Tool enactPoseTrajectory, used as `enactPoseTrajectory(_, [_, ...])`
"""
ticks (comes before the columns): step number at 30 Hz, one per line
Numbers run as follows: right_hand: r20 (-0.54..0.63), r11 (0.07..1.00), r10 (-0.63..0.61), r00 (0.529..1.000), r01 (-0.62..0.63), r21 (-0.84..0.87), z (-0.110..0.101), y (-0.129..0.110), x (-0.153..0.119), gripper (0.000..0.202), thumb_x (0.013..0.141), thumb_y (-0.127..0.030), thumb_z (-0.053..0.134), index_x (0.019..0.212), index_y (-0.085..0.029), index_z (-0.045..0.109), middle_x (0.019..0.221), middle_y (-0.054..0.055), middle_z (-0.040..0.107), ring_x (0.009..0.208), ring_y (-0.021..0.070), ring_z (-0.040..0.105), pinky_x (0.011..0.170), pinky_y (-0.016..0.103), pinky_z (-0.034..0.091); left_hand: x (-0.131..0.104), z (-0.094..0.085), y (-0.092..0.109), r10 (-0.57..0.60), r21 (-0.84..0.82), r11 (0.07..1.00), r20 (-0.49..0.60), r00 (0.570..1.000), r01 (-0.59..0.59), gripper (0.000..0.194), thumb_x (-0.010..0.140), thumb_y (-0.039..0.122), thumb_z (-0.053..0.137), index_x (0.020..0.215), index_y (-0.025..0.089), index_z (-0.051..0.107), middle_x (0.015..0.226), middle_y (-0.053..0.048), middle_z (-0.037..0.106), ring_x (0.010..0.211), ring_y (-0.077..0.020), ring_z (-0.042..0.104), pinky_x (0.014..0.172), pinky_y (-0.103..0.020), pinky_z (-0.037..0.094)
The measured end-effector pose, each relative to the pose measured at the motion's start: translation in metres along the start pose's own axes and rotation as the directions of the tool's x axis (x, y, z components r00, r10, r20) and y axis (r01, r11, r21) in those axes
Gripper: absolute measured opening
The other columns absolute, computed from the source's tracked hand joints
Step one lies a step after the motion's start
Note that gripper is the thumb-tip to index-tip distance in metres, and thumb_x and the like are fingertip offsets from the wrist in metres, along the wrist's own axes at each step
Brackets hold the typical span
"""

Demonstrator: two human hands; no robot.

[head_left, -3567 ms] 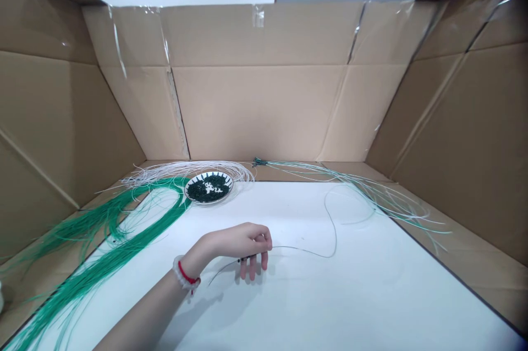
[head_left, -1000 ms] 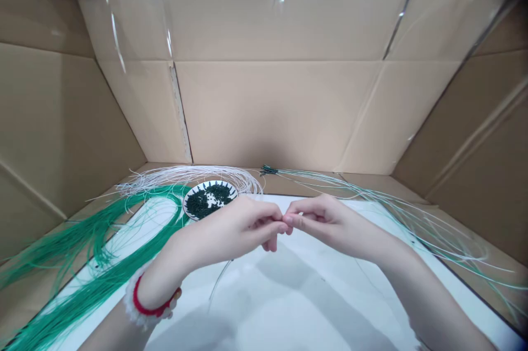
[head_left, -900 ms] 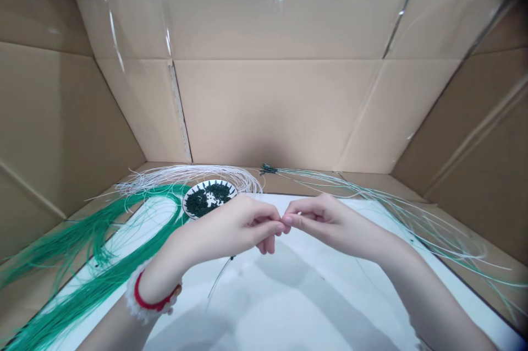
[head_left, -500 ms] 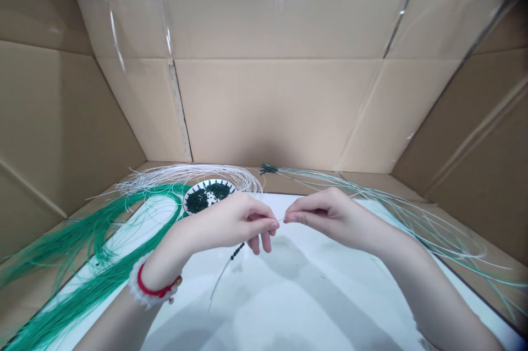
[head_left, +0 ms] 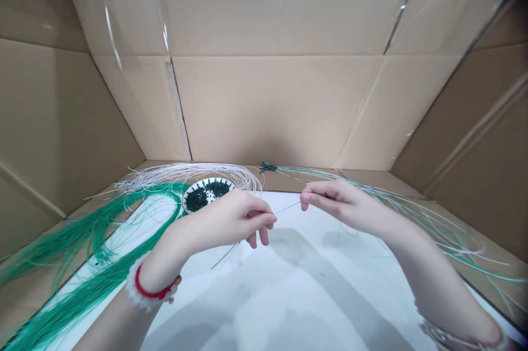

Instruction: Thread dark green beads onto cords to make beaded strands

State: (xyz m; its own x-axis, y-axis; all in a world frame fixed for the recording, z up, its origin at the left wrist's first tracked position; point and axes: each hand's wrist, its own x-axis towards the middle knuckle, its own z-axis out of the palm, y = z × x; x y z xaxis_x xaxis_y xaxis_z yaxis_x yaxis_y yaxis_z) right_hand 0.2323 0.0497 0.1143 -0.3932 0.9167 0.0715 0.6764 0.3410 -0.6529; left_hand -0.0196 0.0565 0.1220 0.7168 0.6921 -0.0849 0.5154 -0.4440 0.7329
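Observation:
A thin pale thread (head_left: 287, 208) is stretched between my two hands above the white sheet (head_left: 313, 290). My left hand (head_left: 237, 220) pinches it between thumb and forefinger, and its loose end hangs down under the palm. A red and white band sits on that wrist. My right hand (head_left: 340, 201) pinches the thread's other part a little higher and to the right. A small dish (head_left: 208, 192) of dark green beads stands just behind my left hand.
Green cords (head_left: 94, 263) lie in a long bundle at the left, with white cords (head_left: 185, 172) behind the dish. Pale beaded threads (head_left: 412, 219) fan out along the right. Cardboard walls (head_left: 264, 103) enclose the back and both sides.
My right hand has come in and taken the thread with my left. In the last second the fingertips drew apart, the right hand going right and up, stretching the thread.

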Motion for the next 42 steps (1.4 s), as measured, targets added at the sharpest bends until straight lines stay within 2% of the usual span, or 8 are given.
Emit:
enactPoseTrajectory(8, [0.005,1.0,0.02,1.0,-0.02,-0.005,-0.009,0.002,-0.006,0.046,0.096,-0.058,0.046,0.078,-0.02,0.063,0.058,-0.007,0.03,0.051,0.0114,0.025,0.048,0.027,0.021,0.005,-0.001,-0.008,-0.038,-0.299,0.952,0.114,0.993,0.071,0.026,0.098,0.029,0.051,0.076,0.018,0.062,0.066,-0.001,0.07,0.058,-0.0132,0.069,0.058,-0.022,0.053])
enactPoseTrajectory(14, [-0.021,0.998,0.058,0.998,-0.058,0.001,-0.019,0.01,-0.012,0.045,0.095,-0.06,0.049,0.077,-0.022,0.063,0.058,-0.006,0.029,0.051,0.0115,0.024,0.047,0.026,0.018,0.002,-0.004,-0.006,-0.057,-0.264,0.961,0.101,0.993,0.082,0.025,0.097,0.028,0.051,0.077,0.018,0.064,0.067,-0.002,0.071,0.058,-0.0126,0.069,0.05,-0.019,0.046])
enactPoseTrajectory(17, [-0.028,0.998,0.06,0.998,-0.06,0.005,-0.019,0.012,-0.012,0.045,0.094,-0.061,0.05,0.078,-0.022,0.064,0.06,-0.006,0.031,0.052,0.0118,0.025,0.048,0.026,0.02,0.002,-0.006,-0.009,-0.051,-0.241,0.968,0.087,0.995,0.071,0.026,0.097,0.029,0.051,0.08,0.018,0.066,0.068,-0.002,0.072,0.061,-0.0141,0.07,0.054,-0.021,0.048])
enactPoseTrajectory(21, [-0.013,0.999,0.039,0.999,-0.039,0.002,-0.013,0.009,-0.008,0.045,0.095,-0.06,0.047,0.078,-0.021,0.062,0.06,-0.006,0.031,0.053,0.0123,0.026,0.05,0.026,0.021,0.004,-0.002,-0.013,-0.031,-0.235,0.971,0.046,0.998,0.041,0.028,0.097,0.043,0.052,0.096,0.019,0.068,0.084,-0.006,0.077,0.071,-0.0167,0.071,0.062,-0.025,0.051])
enactPoseTrajectory(24, [0.024,1.0,0.023,0.999,-0.023,-0.005,-0.008,0.006,-0.006,0.045,0.098,-0.057,0.043,0.078,-0.021,0.061,0.06,-0.007,0.029,0.054,0.0127,0.026,0.05,0.027,0.021,0.007,0.004,-0.013,-0.013,-0.264,0.964,0.043,0.999,0.024,0.031,0.096,0.048,0.054,0.11,0.021,0.064,0.077,-0.004,0.075,0.063,-0.0155,0.067,0.061,-0.026,0.05])
enactPoseTrajectory(30, [0.035,1.0,0.016,0.999,-0.017,0.012,-0.006,0.004,-0.004,0.05,0.095,-0.064,0.045,0.077,-0.021,0.061,0.061,-0.006,0.029,0.055,0.013,0.026,0.051,0.027,0.021,0.012,0.013,-0.011,0.018,-0.274,0.962,0.082,0.996,0.005,0.028,0.096,0.036,0.053,0.077,0.018,0.063,0.067,-0.001,0.067,0.057,-0.0128,0.063,0.057,-0.024,0.048])
enactPoseTrajectory(38, [-0.003,0.999,0.036,0.999,-0.036,0.034,-0.013,0.012,-0.005,0.056,0.09,-0.072,0.045,0.079,-0.021,0.062,0.064,-0.005,0.036,0.057,0.0134,0.029,0.054,0.027,0.024,0.013,0.009,-0.018,-0.009,-0.311,0.949,0.131,0.991,0.05,0.027,0.096,0.033,0.053,0.077,0.017,0.065,0.073,-0.004,0.072,0.065,-0.0149,0.069,0.064,-0.025,0.054])
enactPoseTrajectory(42, [0.008,0.999,0.049,0.999,-0.049,0.018,-0.014,0.01,-0.006,0.054,0.089,-0.071,0.046,0.077,-0.021,0.063,0.06,-0.006,0.031,0.055,0.013,0.027,0.052,0.027,0.023,0.01,0.003,-0.015,-0.02,-0.286,0.956,0.126,0.992,0.056,0.028,0.097,0.032,0.052,0.076,0.017,0.065,0.07,-0.003,0.072,0.061,-0.0137,0.069,0.06,-0.023,0.052])
